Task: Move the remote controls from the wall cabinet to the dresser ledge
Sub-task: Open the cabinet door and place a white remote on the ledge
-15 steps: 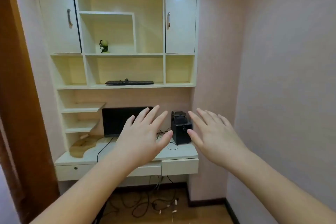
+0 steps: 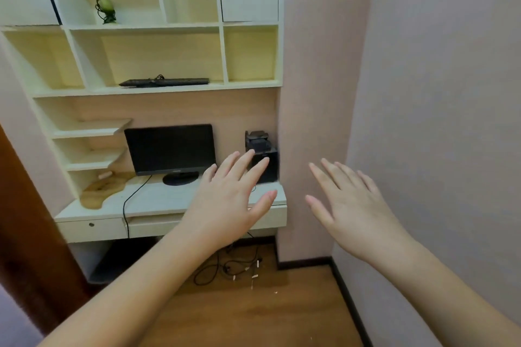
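Note:
A white wall cabinet (image 2: 174, 89) with open cubbies fills the upper left. On its lower middle shelf lie long flat black items (image 2: 165, 82) with a cord, possibly remote controls; I cannot tell for sure. Below it is a white desk ledge (image 2: 158, 200) with drawers. My left hand (image 2: 231, 200) is stretched out in front of the desk's right end, fingers straight and spread, holding nothing. My right hand (image 2: 349, 205) is held out before the pink wall, fingers straight, also holding nothing. Both hands are well below the shelf.
A black monitor (image 2: 170, 149) and a black speaker with a small device on top (image 2: 262, 155) stand on the desk. A wooden board (image 2: 103, 187) lies at its left. A green ornament (image 2: 105, 10) sits higher up. Cables (image 2: 225, 267) lie on the floor. A pink wall (image 2: 423, 93) stands right.
The view has tilted down and turned right, closer to the desk. Both hands stay spread and have shifted rightward in the frame; the monitor now shows fully.

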A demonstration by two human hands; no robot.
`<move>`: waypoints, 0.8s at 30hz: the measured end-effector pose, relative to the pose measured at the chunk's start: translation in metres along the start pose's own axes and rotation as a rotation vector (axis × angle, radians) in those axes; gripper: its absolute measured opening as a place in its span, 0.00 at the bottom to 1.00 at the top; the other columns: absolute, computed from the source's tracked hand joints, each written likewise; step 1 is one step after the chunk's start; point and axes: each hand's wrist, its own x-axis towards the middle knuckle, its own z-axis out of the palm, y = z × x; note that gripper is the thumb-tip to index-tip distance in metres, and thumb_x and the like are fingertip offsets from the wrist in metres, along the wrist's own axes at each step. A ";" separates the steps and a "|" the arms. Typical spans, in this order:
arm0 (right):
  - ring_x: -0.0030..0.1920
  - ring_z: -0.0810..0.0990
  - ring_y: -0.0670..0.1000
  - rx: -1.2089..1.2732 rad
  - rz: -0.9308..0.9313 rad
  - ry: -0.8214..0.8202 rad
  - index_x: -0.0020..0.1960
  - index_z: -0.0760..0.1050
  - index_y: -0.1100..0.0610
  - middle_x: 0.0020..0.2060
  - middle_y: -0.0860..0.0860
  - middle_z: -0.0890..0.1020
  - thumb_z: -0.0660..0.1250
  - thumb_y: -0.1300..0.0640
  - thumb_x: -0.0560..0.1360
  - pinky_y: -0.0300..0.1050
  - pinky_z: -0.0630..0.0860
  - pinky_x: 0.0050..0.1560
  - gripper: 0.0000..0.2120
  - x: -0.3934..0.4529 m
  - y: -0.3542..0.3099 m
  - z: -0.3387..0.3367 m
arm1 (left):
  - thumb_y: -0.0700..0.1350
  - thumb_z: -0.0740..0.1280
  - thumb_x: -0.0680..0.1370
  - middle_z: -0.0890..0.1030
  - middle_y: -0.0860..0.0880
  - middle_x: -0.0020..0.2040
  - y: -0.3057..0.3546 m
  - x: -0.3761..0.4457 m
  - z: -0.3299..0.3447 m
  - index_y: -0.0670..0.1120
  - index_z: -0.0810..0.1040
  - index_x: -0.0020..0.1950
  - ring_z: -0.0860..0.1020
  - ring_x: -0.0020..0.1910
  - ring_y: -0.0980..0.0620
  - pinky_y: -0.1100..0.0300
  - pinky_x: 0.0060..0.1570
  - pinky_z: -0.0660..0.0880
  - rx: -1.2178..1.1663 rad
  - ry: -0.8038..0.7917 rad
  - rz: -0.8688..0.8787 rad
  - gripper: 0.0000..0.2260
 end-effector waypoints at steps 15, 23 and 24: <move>0.73 0.65 0.55 -0.003 -0.091 -0.155 0.75 0.62 0.53 0.73 0.53 0.67 0.43 0.39 0.76 0.57 0.61 0.71 0.32 0.023 0.030 0.100 | 0.68 0.42 0.76 0.44 0.56 0.79 0.003 -0.009 0.084 0.61 0.45 0.77 0.42 0.77 0.54 0.51 0.74 0.46 -0.030 -0.177 -0.038 0.30; 0.76 0.55 0.52 0.127 -0.183 -0.211 0.77 0.52 0.53 0.77 0.52 0.58 0.40 0.37 0.75 0.48 0.53 0.74 0.35 0.068 -0.026 0.167 | 0.68 0.44 0.76 0.47 0.56 0.79 -0.080 -0.013 0.122 0.61 0.48 0.77 0.44 0.77 0.54 0.48 0.74 0.51 -0.089 -0.198 -0.129 0.30; 0.77 0.55 0.51 0.149 -0.190 -0.214 0.78 0.51 0.53 0.77 0.52 0.58 0.41 0.38 0.75 0.47 0.53 0.74 0.35 0.077 -0.036 0.176 | 0.68 0.44 0.76 0.47 0.56 0.79 -0.093 -0.013 0.127 0.61 0.48 0.77 0.45 0.78 0.54 0.47 0.74 0.50 -0.093 -0.204 -0.137 0.30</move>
